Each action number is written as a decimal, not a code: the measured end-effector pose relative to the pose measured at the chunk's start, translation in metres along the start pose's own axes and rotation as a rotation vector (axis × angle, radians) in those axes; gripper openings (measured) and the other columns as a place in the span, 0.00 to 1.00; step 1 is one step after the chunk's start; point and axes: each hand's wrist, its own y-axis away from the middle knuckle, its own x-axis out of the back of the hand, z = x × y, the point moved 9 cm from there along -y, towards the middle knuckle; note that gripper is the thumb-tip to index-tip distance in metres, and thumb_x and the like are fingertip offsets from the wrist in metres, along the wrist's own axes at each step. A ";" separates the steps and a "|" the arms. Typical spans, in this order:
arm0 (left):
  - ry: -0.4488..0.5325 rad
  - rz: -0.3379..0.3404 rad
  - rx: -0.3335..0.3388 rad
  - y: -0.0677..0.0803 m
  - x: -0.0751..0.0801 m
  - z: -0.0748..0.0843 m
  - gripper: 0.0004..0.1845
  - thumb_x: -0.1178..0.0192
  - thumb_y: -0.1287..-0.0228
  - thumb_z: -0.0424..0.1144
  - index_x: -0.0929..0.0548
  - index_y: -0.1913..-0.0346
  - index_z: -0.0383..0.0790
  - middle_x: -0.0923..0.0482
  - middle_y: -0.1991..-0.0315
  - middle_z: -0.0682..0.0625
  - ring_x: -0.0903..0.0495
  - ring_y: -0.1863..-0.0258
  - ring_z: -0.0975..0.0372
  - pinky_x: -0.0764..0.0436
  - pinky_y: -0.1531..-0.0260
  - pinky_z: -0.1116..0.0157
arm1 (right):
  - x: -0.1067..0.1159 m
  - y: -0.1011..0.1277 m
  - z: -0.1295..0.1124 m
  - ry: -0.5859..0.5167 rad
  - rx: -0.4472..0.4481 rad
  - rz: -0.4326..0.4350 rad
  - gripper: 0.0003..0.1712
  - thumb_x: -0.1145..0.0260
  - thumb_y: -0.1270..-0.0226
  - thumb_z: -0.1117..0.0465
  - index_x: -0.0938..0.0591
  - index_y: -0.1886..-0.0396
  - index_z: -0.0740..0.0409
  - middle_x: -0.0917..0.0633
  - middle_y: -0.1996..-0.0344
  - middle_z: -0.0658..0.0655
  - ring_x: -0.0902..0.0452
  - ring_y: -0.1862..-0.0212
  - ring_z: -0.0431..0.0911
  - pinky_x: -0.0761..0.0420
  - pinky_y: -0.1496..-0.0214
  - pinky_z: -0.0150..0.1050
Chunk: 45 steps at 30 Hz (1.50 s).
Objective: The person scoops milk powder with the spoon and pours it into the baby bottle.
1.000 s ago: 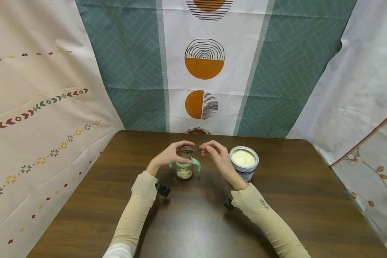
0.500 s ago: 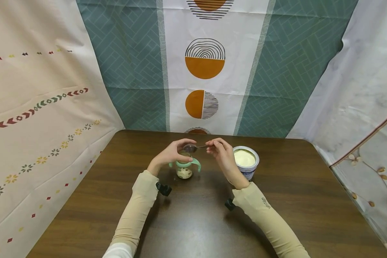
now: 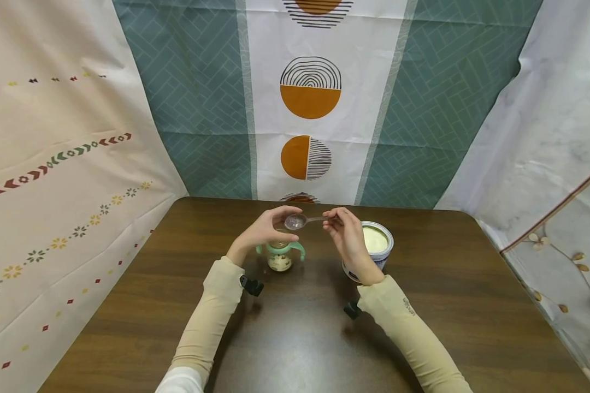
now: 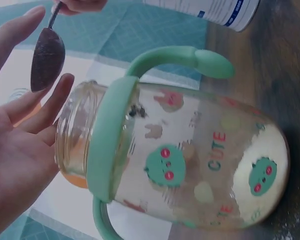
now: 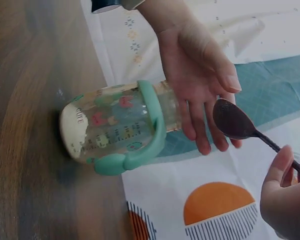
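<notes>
A clear baby bottle [image 4: 190, 160] with a green collar and two green handles stands upright on the table, its neck uncapped. Pale powder [image 5: 72, 127] lies in its bottom. My left hand [image 3: 264, 229] curves loosely beside and above the neck, fingers spread and holding nothing. My right hand [image 3: 348, 234] pinches the thin handle of a dark spoon [image 5: 234, 120]. The spoon's bowl [image 3: 295, 221] is above the bottle, near my left fingertips, with only a light dusting on it. Behind my right hand stands an open can [image 3: 382, 256] of pale yellow powder, partly hidden by that hand.
The brown wooden table [image 3: 295, 338] reaches back to a patterned cloth [image 3: 310, 125]. More cloth hangs at the left and right sides. Small black devices [image 3: 252, 285] are strapped at both wrists.
My right hand has moved right and slightly up with the spoon, drawing its bowl away from over the bottle's mouth. My left hand has risen a little; the bottle has stayed in place.
</notes>
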 end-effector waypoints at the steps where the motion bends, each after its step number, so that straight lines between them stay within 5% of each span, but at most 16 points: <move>1: 0.003 0.006 -0.007 -0.001 0.000 0.002 0.34 0.28 0.48 0.30 0.27 0.36 0.39 0.25 0.40 0.45 0.23 0.44 0.56 0.24 0.40 0.56 | 0.002 0.000 0.000 -0.012 -0.009 0.010 0.18 0.58 0.20 0.60 0.25 0.68 0.58 0.19 0.63 0.53 0.24 0.64 0.42 0.21 0.60 0.28; 16: -0.004 0.009 0.000 -0.009 -0.011 0.018 0.37 0.31 0.47 0.25 0.32 0.33 0.33 0.31 0.34 0.37 0.28 0.36 0.47 0.30 0.33 0.52 | 0.021 -0.002 -0.003 -0.168 -0.072 0.149 0.20 0.58 0.21 0.62 0.24 0.72 0.58 0.18 0.68 0.52 0.26 0.68 0.40 0.22 0.63 0.28; 29: 0.081 0.005 -0.024 -0.017 -0.019 0.009 0.35 0.31 0.47 0.25 0.30 0.34 0.34 0.28 0.38 0.38 0.25 0.38 0.48 0.28 0.35 0.53 | 0.029 -0.003 -0.014 -0.195 -0.057 0.153 0.21 0.58 0.21 0.61 0.23 0.72 0.57 0.18 0.67 0.52 0.26 0.67 0.40 0.22 0.62 0.28; 35: 0.075 -0.002 0.012 -0.019 -0.022 0.011 0.36 0.31 0.47 0.26 0.32 0.33 0.34 0.28 0.37 0.38 0.27 0.36 0.49 0.28 0.35 0.58 | 0.033 -0.002 -0.021 -0.203 -0.045 0.151 0.22 0.59 0.21 0.61 0.23 0.72 0.58 0.19 0.67 0.53 0.26 0.68 0.41 0.22 0.62 0.28; 45: 0.109 -0.034 0.060 -0.024 -0.033 0.013 0.41 0.32 0.45 0.26 0.39 0.29 0.34 0.35 0.32 0.37 0.35 0.31 0.44 0.35 0.30 0.51 | 0.042 -0.005 -0.035 -0.248 -0.007 0.190 0.24 0.60 0.22 0.64 0.23 0.76 0.60 0.18 0.72 0.54 0.26 0.71 0.41 0.23 0.65 0.28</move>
